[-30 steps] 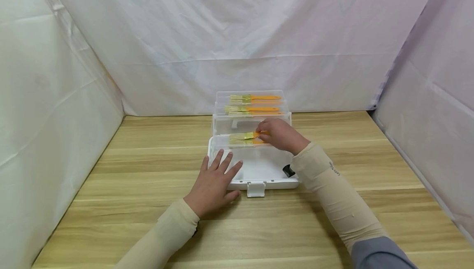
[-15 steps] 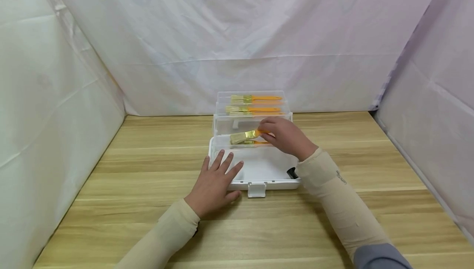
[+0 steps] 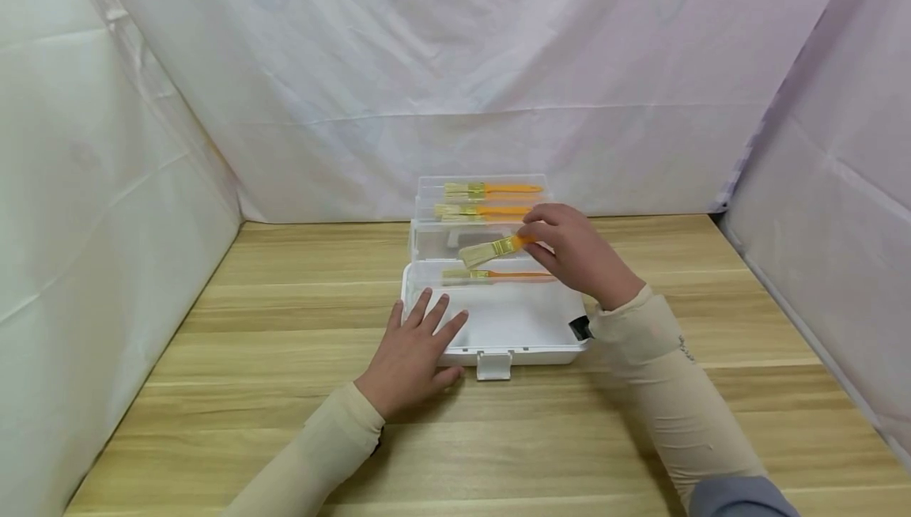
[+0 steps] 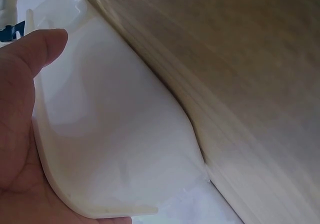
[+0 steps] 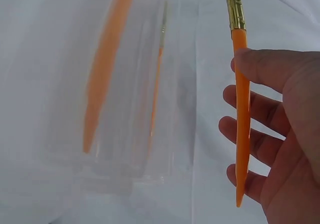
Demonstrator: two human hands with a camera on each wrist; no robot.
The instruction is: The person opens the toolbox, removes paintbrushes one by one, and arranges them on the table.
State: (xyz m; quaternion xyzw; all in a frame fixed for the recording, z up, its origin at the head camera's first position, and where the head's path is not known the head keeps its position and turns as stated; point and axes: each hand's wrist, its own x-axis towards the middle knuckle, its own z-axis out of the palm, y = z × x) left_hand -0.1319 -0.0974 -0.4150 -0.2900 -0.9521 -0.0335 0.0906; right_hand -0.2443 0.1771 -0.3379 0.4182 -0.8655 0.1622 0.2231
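My right hand (image 3: 580, 256) pinches a flat paintbrush (image 3: 491, 250) by its orange handle, bristles pointing left, above a white toolbox (image 3: 519, 319) with fold-out clear trays. In the right wrist view the thumb (image 5: 260, 67) and fingers lie along the brush handle (image 5: 242, 129). Another paintbrush (image 3: 466, 276) lies in the lowest clear tray, just under the held one. My left hand (image 3: 409, 359) rests with spread, straight fingers on the box's front left corner. Up close, its thumb (image 4: 47, 47) lies against the white box wall (image 4: 115, 119).
Behind, the raised clear trays (image 3: 434, 236) hold several more orange-handled brushes (image 3: 508, 188). A white latch (image 3: 494, 365) hangs at the box front. Wood-grain table (image 3: 313, 303) surrounds the box, and white cloth (image 3: 455, 66) hangs at the back and both sides.
My right hand has lifted one paintbrush from the lowest tray, moving it up and to the right, so the brush beneath shows more fully. The left hand has stayed in place.
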